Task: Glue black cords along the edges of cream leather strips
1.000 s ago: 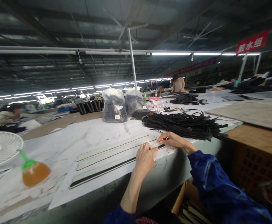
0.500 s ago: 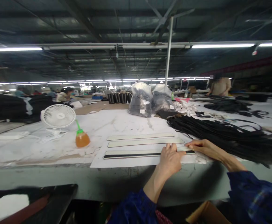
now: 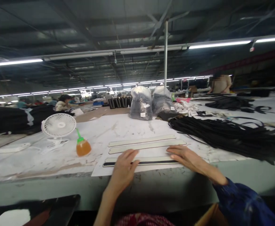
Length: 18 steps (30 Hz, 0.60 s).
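Note:
Three long pale strips lie side by side on a white sheet at the table's front. The nearest pale strip (image 3: 156, 158) carries a black strip (image 3: 155, 163) along its length. My left hand (image 3: 125, 164) rests over the left part of this pair, fingers stretched out. Over its right part is my right hand (image 3: 185, 157), fingers extended and covering the strip's right end. Beyond my hands lie the middle pale strip (image 3: 149, 145) and the far pale strip (image 3: 142, 140), both apart from the nearest one.
A bundle of black straps (image 3: 222, 135) lies to the right. On the left are a white fan (image 3: 59, 125) and a squeeze bottle of orange liquid (image 3: 83, 148). Two filled plastic bags (image 3: 140, 103) stand behind. Farther off, a person (image 3: 220, 84) is at another table.
My left hand has slid left along the strip, from near its right end. My right hand has moved left and its pinched fingers have straightened over the strip.

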Motion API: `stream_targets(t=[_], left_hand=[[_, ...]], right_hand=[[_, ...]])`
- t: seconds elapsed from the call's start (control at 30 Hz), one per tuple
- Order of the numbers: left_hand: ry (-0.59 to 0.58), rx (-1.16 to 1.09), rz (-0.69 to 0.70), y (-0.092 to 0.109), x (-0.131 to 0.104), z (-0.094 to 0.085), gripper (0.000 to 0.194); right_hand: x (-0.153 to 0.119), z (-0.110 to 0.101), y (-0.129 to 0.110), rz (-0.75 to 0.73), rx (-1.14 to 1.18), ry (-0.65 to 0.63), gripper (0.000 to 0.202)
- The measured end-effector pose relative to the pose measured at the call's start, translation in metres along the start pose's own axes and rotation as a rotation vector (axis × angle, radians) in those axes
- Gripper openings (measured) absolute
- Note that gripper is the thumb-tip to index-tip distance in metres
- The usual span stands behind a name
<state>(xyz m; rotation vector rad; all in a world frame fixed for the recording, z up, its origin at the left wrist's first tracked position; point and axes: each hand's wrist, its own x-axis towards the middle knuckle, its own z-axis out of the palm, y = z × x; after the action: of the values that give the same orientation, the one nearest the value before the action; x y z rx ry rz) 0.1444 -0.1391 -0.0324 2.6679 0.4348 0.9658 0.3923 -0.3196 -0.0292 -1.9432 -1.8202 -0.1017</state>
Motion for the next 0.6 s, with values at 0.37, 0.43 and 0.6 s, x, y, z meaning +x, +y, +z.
stream_targets(t=[0.37, 0.43, 0.6], left_hand=[[0.109, 0.372, 0.417, -0.105, -0.061, -0.005, 0.047], [0.187, 0.372, 0.472, -0.07, -0.054, 0.006, 0.048], [0.205, 0.295, 0.576, 0.052, -0.03, 0.063, 0.046]], right_hand=[[-0.069, 0.0, -0.048, 0.051, -0.147, 0.107, 0.039], [-0.1, -0.011, -0.049, 0.146, -0.063, 0.119, 0.043], [-0.196, -0.032, -0.023, 0.478, 0.115, 0.041, 0.028]])
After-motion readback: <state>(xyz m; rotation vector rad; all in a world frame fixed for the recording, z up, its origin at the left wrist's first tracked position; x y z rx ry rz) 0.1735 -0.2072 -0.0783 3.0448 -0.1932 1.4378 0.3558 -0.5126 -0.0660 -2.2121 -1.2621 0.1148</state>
